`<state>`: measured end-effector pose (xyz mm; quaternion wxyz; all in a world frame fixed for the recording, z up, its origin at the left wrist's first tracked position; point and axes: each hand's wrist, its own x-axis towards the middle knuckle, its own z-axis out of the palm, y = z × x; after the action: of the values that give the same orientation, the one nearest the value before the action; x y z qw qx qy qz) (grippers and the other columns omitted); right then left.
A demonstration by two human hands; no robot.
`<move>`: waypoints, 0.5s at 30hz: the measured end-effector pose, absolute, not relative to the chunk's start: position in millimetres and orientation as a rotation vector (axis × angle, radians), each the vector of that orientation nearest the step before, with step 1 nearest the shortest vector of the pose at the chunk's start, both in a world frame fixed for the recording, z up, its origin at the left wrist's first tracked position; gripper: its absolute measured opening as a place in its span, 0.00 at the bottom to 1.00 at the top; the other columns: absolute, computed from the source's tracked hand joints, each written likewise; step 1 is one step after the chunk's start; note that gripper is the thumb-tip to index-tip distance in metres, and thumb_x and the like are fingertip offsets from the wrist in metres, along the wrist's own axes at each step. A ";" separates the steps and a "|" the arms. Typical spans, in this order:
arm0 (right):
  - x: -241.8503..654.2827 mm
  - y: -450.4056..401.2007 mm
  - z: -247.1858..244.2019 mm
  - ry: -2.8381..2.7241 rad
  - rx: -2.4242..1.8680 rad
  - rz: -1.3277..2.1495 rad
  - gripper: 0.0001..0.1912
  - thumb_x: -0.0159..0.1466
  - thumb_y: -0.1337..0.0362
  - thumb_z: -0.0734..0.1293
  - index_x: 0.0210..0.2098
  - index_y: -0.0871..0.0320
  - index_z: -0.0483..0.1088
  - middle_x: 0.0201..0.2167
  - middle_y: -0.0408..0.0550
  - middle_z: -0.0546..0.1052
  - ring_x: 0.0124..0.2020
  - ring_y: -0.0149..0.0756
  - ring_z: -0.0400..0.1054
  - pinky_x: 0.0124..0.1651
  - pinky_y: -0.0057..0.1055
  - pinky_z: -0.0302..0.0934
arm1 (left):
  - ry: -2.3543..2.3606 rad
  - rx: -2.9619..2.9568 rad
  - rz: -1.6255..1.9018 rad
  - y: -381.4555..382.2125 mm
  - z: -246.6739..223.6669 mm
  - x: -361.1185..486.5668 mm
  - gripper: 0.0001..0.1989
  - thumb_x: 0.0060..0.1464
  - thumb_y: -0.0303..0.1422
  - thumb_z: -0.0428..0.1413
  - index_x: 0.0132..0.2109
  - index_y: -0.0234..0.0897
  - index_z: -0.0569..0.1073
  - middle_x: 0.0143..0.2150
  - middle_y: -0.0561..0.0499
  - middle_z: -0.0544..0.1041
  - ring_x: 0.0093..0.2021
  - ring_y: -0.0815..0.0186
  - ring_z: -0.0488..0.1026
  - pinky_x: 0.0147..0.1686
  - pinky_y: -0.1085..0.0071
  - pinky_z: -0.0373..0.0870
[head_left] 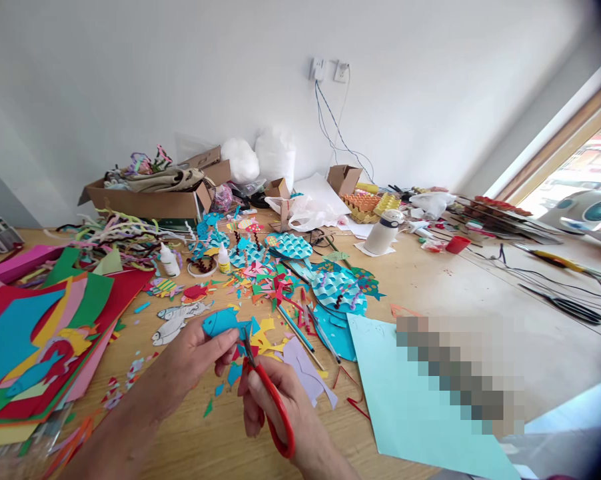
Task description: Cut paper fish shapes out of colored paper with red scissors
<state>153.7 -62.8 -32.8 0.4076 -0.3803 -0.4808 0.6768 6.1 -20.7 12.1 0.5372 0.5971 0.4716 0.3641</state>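
Observation:
Pinched between the thumb and fingers of my left hand (208, 353) is a blue paper fish (220, 322), its tail pointing right. My right hand (275, 397) grips red-handled scissors (276, 407), with the blades at the fish's tail end. Whether the blades are fully closed is hard to make out. Below the hands lie blue paper scraps (234, 373). Two white paper fish with drawn outlines (173, 325) rest left of the fish. Yellow paper scraps (268, 339) and a lilac paper piece (305, 370) lie just beyond the scissors.
Coloured paper sheets (10, 333) are stacked at left, by a heap of pipe cleaners (115, 243). Glue bottles (169, 260), woven blue paper pieces (338, 287) and pens (325, 337) lie ahead. A light-blue sheet (390, 393) is at right, near a white flask (380, 233).

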 end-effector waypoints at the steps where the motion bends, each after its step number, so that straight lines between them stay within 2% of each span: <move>1: 153.8 -62.5 -32.9 -1.210 -0.961 1.708 0.32 0.49 0.33 0.63 0.23 0.59 0.62 0.12 0.37 0.62 0.13 0.23 0.56 0.18 0.20 0.51 | 1.125 1.421 0.862 -20.8 13.2 6.5 0.14 0.50 0.38 0.53 0.20 0.38 0.64 0.17 0.59 0.65 0.19 0.72 0.62 0.21 0.75 0.61; 15: 152.7 -61.9 -31.1 -1.180 -0.993 1.715 0.33 0.47 0.31 0.63 0.21 0.59 0.61 0.09 0.36 0.60 0.10 0.22 0.54 0.13 0.19 0.47 | 1.113 1.418 0.817 -20.3 5.3 1.2 0.14 0.50 0.38 0.53 0.21 0.38 0.65 0.18 0.58 0.65 0.20 0.71 0.63 0.22 0.74 0.62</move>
<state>152.7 -61.9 -31.1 0.4055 -0.3936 -0.4676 0.6796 1.2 -20.3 5.3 0.5492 0.5987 0.4700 0.3450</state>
